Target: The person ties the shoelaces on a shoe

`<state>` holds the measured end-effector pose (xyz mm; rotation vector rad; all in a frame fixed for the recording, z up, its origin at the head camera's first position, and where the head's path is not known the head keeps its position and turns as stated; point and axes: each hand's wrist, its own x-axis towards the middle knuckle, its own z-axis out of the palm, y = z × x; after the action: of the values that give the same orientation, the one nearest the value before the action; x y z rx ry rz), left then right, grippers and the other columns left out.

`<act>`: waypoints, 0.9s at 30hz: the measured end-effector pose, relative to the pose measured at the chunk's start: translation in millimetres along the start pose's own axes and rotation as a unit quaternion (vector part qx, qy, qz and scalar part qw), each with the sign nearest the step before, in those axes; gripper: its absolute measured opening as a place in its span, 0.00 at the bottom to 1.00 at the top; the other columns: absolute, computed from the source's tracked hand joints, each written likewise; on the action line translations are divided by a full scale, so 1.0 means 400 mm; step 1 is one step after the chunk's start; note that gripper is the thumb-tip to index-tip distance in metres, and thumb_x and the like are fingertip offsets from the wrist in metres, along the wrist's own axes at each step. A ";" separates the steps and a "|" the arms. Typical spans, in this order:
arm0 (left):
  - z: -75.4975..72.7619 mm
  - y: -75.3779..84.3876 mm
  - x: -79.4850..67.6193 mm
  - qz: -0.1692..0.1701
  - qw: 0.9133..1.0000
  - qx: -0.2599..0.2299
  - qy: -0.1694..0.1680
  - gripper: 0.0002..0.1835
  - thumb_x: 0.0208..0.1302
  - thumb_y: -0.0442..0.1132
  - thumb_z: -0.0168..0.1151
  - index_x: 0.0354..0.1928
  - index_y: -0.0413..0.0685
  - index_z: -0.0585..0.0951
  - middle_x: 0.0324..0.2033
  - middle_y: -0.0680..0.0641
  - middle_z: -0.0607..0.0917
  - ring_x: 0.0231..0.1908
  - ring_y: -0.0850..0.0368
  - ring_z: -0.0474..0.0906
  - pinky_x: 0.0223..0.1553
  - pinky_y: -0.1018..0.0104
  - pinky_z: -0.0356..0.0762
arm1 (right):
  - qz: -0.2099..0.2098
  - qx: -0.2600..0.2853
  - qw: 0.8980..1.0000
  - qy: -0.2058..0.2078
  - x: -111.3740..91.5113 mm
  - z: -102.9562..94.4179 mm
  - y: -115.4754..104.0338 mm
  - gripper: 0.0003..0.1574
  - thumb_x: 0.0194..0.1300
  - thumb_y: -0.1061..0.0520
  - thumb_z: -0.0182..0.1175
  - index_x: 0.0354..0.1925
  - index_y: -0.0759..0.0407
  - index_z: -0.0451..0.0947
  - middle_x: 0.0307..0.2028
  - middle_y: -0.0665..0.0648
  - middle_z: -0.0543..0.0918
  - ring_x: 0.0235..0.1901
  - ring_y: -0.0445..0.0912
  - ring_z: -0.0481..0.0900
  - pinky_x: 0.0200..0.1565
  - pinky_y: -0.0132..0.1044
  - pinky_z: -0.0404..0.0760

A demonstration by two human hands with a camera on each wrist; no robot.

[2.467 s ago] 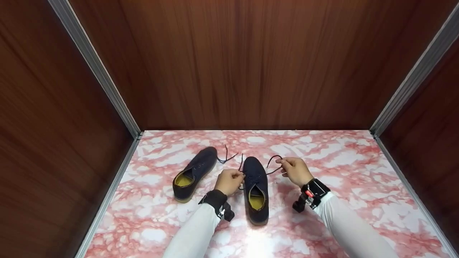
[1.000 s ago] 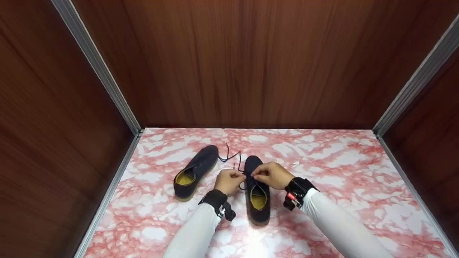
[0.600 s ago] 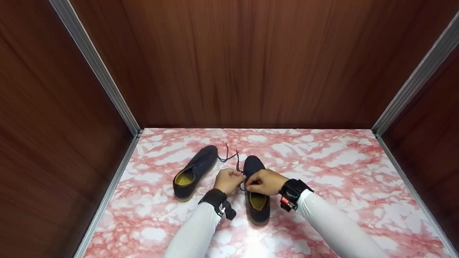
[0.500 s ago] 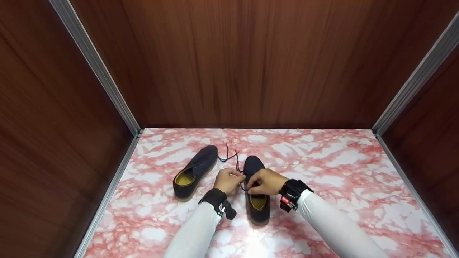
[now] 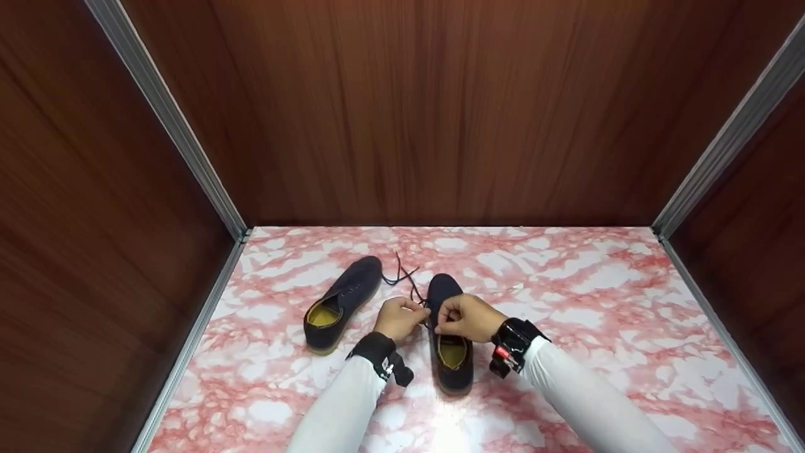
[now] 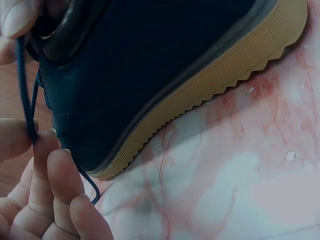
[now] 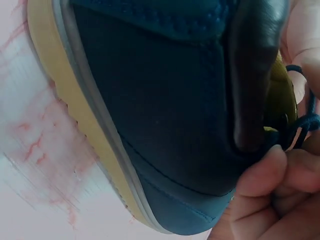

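A dark navy lace-up shoe [image 5: 455, 379] with a yellow lining stands between my hands, toe pointing away. At its left edge, my left hand [image 5: 399, 319] pinches a thin dark shoelace [image 6: 21, 82] between thumb and finger. My right hand [image 5: 470, 318] is over the throat of the shoe, thumb and fingertips closed on the lace and covering part of the eyelets. Close up in the right wrist view, a loop of lace [image 7: 306, 121] shows beside the fingers at the shoe's opening. A short lace end hangs below the left fingers in the left wrist view.
The matching shoe [image 5: 355, 286] stands at the left, angled, its loose lace [image 5: 399, 279] trailing right over the pink-and-white marbled surface [image 5: 578, 314]. Brown wood-patterned panels [image 5: 402, 113] with grey metal corner strips [image 5: 182, 138] enclose the back and sides.
My right hand has come in from the right, where it held out a lace, to above the shoe, and has lately lifted slightly. My left hand has stayed at the shoe's left edge.
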<state>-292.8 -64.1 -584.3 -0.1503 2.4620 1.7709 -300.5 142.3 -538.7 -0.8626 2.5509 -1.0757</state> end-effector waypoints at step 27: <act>0.019 -0.024 0.029 0.105 0.983 0.150 0.020 0.18 0.59 0.31 0.69 0.53 0.41 0.83 0.37 0.45 0.92 0.41 0.51 0.87 0.49 0.57 0.82 | 0.020 0.095 0.992 0.080 -0.013 -0.006 0.030 0.11 0.67 0.65 0.61 0.46 0.64 0.86 0.35 0.57 0.85 0.30 0.35 0.77 0.35 0.25 0.75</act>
<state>-302.7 -60.1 -597.4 0.1033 2.8277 1.4493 -302.4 153.4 -545.6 -0.6987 2.5263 -1.3987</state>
